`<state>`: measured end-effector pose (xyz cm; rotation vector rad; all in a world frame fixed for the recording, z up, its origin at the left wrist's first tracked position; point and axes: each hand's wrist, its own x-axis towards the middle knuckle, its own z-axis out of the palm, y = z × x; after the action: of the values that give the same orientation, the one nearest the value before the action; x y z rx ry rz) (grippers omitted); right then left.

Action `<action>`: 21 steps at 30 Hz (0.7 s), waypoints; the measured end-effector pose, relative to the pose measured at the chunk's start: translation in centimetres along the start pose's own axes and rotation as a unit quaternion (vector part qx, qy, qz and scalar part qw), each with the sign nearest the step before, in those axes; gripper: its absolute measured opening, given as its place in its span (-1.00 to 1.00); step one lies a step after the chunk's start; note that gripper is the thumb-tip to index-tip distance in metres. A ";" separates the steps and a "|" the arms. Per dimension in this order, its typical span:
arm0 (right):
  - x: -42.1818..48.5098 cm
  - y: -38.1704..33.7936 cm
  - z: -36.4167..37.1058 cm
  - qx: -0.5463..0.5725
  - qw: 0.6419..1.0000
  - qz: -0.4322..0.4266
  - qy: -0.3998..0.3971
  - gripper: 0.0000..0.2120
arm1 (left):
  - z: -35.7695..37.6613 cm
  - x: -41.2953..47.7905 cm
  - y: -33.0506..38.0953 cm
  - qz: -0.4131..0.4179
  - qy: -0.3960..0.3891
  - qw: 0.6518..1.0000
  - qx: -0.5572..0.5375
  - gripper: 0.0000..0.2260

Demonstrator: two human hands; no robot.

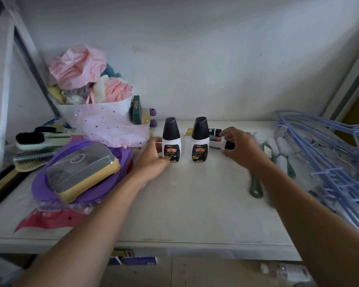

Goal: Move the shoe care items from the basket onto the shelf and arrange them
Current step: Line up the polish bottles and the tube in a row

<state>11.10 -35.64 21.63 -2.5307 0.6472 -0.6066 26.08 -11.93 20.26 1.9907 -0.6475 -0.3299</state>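
**Both hands on shoe polish bottles**

The left hand (153,156) grips a white plastic shoe polish bottle with a black slanted cap (171,139). It stands on the white shelf (195,195), just left of a matching upright bottle (199,141). The right hand (241,146) curls its fingers round a third such bottle (221,144), lying on its side just right of the matching upright bottle. Further right lie green-handled brushes with white heads (282,154) and blue hangers (332,160).

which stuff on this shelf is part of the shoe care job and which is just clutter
Job: left polish bottle, held by the left hand; middle polish bottle, standing free; lying polish bottle, gripped by the right hand.
Lying about: blue hangers; bath poufs; purple lids; soap box.
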 end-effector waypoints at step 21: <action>-2.0 4.3 -1.8 -0.240 0.947 0.164 -0.138 -0.30 | -0.7 -9.0 0.4 0.078 -0.045 0.973 0.211 -0.29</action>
<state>7.17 -38.53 20.28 -2.7674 1.1923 0.0355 18.95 -6.45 20.65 2.3170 -0.9929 -0.1985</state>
